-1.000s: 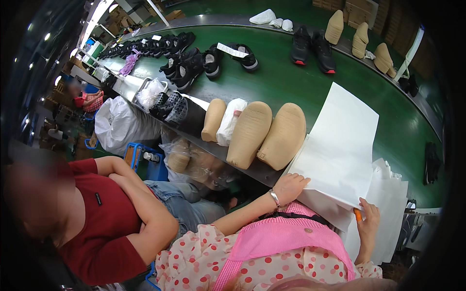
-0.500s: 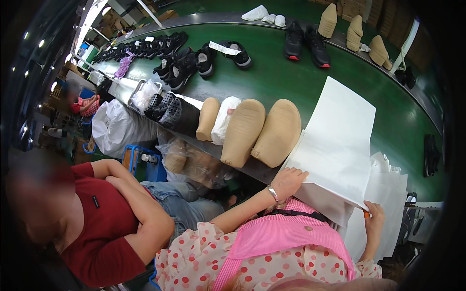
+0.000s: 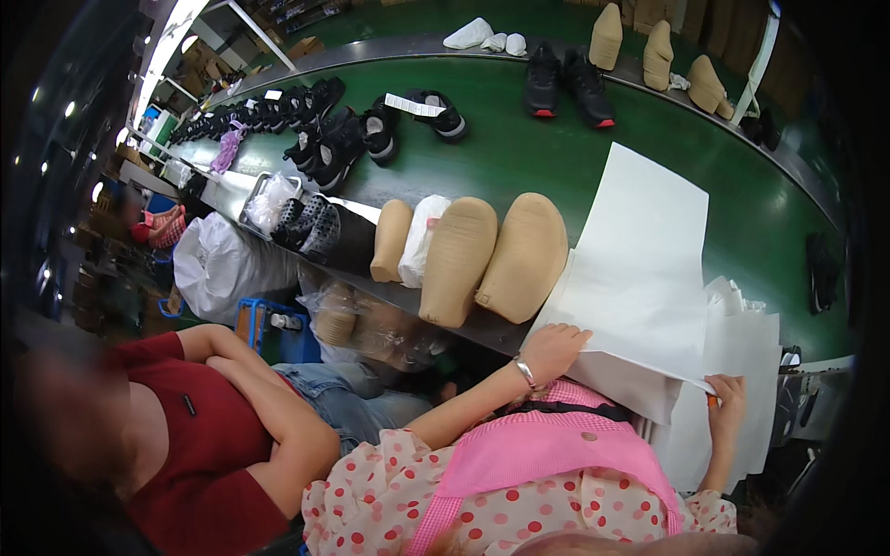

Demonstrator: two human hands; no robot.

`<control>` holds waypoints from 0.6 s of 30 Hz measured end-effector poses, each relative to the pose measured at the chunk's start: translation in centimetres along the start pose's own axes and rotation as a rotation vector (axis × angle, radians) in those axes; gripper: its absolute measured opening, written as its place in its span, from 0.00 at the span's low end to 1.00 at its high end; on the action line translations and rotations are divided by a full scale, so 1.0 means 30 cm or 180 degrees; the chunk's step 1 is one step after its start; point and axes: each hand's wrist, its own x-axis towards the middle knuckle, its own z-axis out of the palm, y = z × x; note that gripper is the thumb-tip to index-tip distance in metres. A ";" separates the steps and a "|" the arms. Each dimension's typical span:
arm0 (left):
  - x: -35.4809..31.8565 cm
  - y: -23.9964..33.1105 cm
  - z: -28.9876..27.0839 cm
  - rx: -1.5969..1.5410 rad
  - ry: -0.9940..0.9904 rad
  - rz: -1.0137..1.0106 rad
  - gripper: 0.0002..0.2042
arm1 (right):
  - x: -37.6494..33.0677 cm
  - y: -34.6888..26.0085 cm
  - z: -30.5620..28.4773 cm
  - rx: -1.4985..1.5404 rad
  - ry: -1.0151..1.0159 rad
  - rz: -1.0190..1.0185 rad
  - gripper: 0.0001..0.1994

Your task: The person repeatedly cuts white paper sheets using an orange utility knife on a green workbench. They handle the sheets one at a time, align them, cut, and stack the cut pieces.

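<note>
Large white paper sheets point(image 3: 640, 222) lie in a stack in front of me, the near part folded over. My left hand point(image 3: 556, 350) holds the paper down at its lower left corner, fingers bent over the edge. At the near right corner my right hand point(image 3: 728, 400) is closed around a small orange-handled tool point(image 3: 712, 400). Its tip is hidden at the paper's folded edge, so its kind does not show. More white sheets point(image 3: 742, 371) hang off the bench beside my right hand. Two tan shoe-shaped forms point(image 3: 524, 255) stand just left of the paper.
Black shoes point(image 3: 329, 148) line the green bench point(image 3: 482, 130), and a black pair with red soles point(image 3: 567, 83) stands farther back. Tan forms point(image 3: 658, 56) sit on the far ledge. A person in a red shirt point(image 3: 213, 417) sits close on my left, arms folded.
My right hand has moved slightly right and up with the orange-handled tool, along the paper's near edge. My left hand stays on the paper. The whole view has shifted slightly.
</note>
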 end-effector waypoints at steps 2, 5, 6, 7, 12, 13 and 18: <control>0.000 -0.008 0.008 -0.0028 -0.0088 -0.0014 0.18 | -0.014 0.006 0.003 -0.0126 0.0055 -0.0067 0.16; -0.010 -0.003 0.010 -0.0020 -0.0073 -0.0031 0.19 | -0.040 0.024 0.009 -0.0139 -0.0065 0.0030 0.17; -0.007 0.005 -0.001 -0.0069 -0.0091 -0.0060 0.19 | -0.046 0.018 0.015 -0.0059 -0.0072 0.0214 0.17; -0.010 0.002 -0.001 -0.0100 -0.0083 -0.0029 0.19 | -0.035 0.006 0.013 -0.0002 -0.0062 0.0394 0.17; -0.003 0.010 -0.016 -0.0001 -0.0026 0.0126 0.18 | -0.034 -0.016 0.004 0.0656 -0.0072 0.0935 0.17; 0.004 0.013 -0.025 0.0032 -0.0026 0.0163 0.18 | -0.026 -0.023 -0.003 0.0916 -0.0128 0.1090 0.18; 0.028 0.000 -0.057 0.0044 0.0032 0.0159 0.19 | -0.008 -0.050 -0.010 0.1459 0.0111 0.1053 0.18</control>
